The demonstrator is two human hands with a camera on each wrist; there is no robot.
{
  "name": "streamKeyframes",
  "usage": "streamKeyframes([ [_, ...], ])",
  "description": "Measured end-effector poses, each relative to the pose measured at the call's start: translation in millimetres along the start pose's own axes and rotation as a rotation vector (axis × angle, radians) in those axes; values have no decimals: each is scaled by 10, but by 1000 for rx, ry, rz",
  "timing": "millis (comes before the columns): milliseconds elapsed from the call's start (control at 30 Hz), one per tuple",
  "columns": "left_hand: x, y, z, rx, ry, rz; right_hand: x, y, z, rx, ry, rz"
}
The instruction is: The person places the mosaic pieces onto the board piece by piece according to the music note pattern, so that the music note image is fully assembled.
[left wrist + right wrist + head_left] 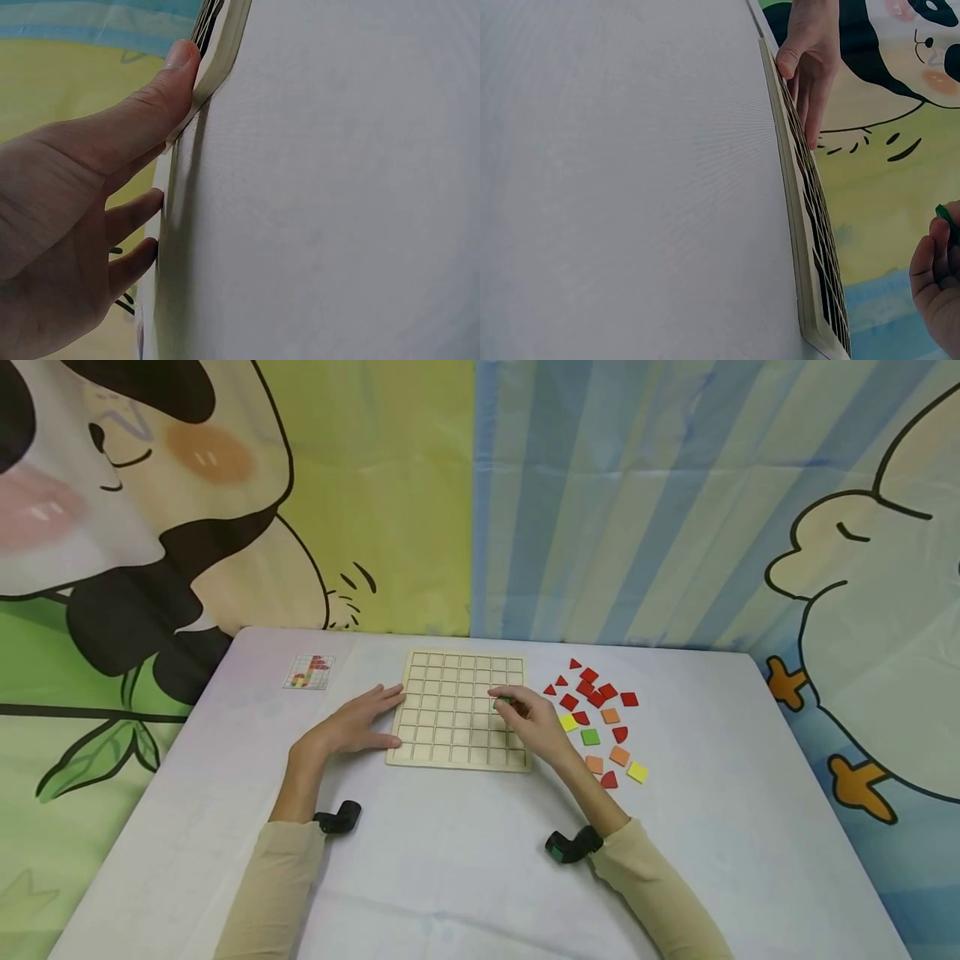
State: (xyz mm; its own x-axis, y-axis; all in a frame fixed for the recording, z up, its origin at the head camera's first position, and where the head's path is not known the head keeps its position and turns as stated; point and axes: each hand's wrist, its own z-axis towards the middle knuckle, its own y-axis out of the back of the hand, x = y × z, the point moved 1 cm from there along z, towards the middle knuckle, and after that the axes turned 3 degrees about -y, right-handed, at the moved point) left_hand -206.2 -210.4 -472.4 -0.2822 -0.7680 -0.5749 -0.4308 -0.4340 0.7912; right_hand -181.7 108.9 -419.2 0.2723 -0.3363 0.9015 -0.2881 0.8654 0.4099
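A wooden grid board [442, 710] lies on the white table. My left hand [352, 722] touches its left edge, fingers straight and thumb spread apart; in the left wrist view the thumb [161, 94] presses the board's rim. Over the right part of the grid, my right hand [531, 718] pinches a small green tile [943, 216] between thumb and fingertips. The tile is mostly hidden by the fingers, so its shape is hard to tell. Right of the board lie scattered red tiles [589, 676], orange tiles [619, 756], yellow tiles [637, 772] and a green square tile [591, 737].
A small card [310, 672] with a coloured grid pattern lies at the table's back left. Behind the table [450, 860] hangs a cloth backdrop [375, 485] with cartoon animals. Each wrist carries a black camera, such as the left wrist camera [341, 817].
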Motion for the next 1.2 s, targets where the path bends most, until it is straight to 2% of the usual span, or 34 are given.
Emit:
streamKeyframes([
  [100,-6,4,2,-1,-4,1,-15,-13,12,21,10,20],
  [300,-6,6,-7,2,-6,-1,-56,-63,46,54,-44,146],
  [500,-1,2,-18,4,-8,-1,-34,-92,23,57,-8,87],
  [600,-7,5,-16,2,-5,-1,-118,-134,46,68,8,70],
  [767,-16,20,-5,0,6,9,-213,-266,145,98,24,71],
  [967,-7,20,6,2,23,22,-51,-508,265,133,-41,167],
  [1033,-8,19,10,2,26,20,-2,-600,289,144,-59,135],
  [1200,-11,16,19,6,30,24,24,-808,321,168,-67,-118],
])
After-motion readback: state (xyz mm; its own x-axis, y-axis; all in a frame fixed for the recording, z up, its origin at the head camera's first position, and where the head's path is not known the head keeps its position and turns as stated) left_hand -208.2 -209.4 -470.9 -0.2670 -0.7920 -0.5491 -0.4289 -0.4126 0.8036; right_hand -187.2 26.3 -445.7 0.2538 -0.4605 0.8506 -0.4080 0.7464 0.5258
